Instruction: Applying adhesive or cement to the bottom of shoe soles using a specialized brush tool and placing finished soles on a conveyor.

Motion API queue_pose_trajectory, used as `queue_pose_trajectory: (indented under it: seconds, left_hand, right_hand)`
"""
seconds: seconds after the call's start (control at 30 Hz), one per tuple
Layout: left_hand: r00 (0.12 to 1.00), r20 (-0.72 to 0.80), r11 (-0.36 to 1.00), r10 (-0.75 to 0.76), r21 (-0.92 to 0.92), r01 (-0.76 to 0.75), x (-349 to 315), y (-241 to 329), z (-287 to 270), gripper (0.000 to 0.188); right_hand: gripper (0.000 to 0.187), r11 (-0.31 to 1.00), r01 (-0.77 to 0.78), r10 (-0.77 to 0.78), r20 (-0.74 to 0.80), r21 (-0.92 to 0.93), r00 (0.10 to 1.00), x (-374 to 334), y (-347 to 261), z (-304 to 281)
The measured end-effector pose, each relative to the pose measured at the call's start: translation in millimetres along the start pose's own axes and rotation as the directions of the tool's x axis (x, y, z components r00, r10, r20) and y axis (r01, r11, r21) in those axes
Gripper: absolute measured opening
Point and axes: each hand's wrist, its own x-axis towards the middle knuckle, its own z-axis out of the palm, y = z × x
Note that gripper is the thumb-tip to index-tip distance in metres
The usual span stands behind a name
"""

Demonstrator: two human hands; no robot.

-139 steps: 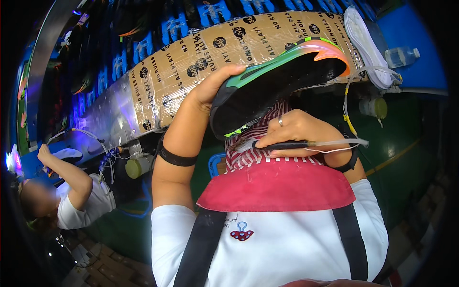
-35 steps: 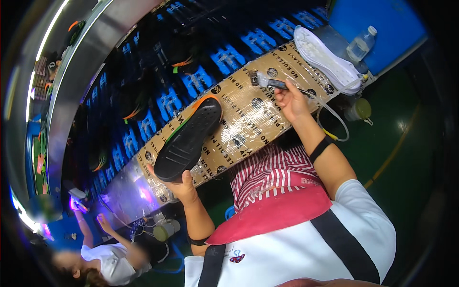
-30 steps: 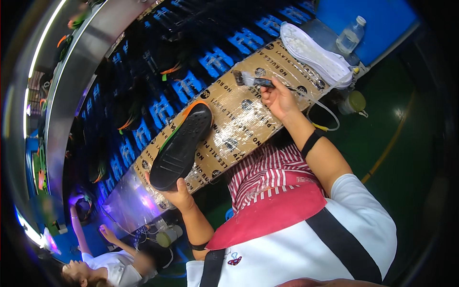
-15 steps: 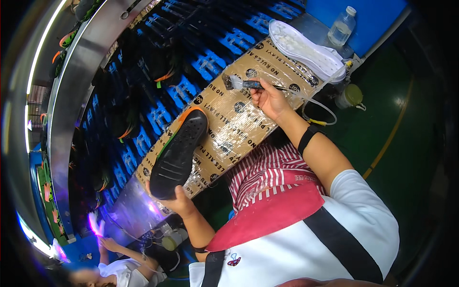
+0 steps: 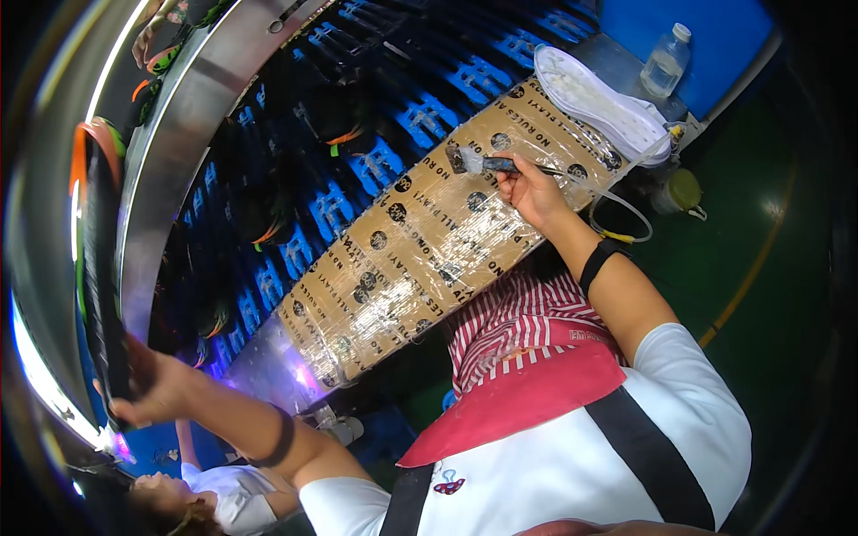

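Note:
My left hand [image 5: 147,389] is stretched far out to the left and grips a black shoe sole with an orange and green edge [image 5: 96,268], held upright against the curved metal rail [image 5: 179,125]. My right hand [image 5: 527,188] rests over the brown taped cardboard board [image 5: 420,250] and holds a small brush [image 5: 469,161], its bristles touching the board. A thin tube loops from the brush toward the right.
A white shoe sole [image 5: 594,103] lies at the board's far right end, with a clear plastic bottle [image 5: 666,62] and a small lidded pot [image 5: 679,189] beyond it. Dark shoes ride on blue holders [image 5: 335,116] behind the board. Another person [image 5: 214,496] works at lower left.
My left hand has swung the black sole from above the board far out to the left rail. My right hand stays on the board with the brush.

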Motion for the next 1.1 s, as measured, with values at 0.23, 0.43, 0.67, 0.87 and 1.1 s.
queue_pose_trajectory:
  seconds: [0.23,0.43,0.67,0.87,1.1]
  left_hand:
    - [1.000,-0.011,0.933,-0.008,0.361,0.012,47.0,-105.2,47.9,0.083]
    - [0.995,-0.004,0.352,-0.097,0.935,0.038,66.3,-165.5,42.7,0.101]
    - [0.953,-0.066,-0.090,-0.294,0.995,0.041,70.9,-155.3,56.3,0.106]
    - [0.810,0.552,0.351,0.198,0.732,-0.584,-12.2,-157.8,-9.2,0.049]
    - [0.783,0.189,0.186,-0.592,0.978,-0.096,-188.5,-166.2,-142.2,0.042]
  right_hand:
    - [0.030,1.000,0.009,-0.010,-0.016,-0.030,1.000,1.3,-1.1,0.1]
    - [0.030,0.998,0.010,-0.011,-0.024,-0.065,1.000,1.4,-1.9,-0.4]
    - [0.031,0.995,0.013,-0.012,0.004,-0.094,1.000,-1.1,1.6,4.6]
    - [0.027,0.998,0.022,-0.025,-0.055,-0.057,0.998,-3.8,-2.4,4.0]
    - [0.028,0.998,0.008,-0.010,-0.024,-0.054,1.000,-2.1,1.6,13.0]
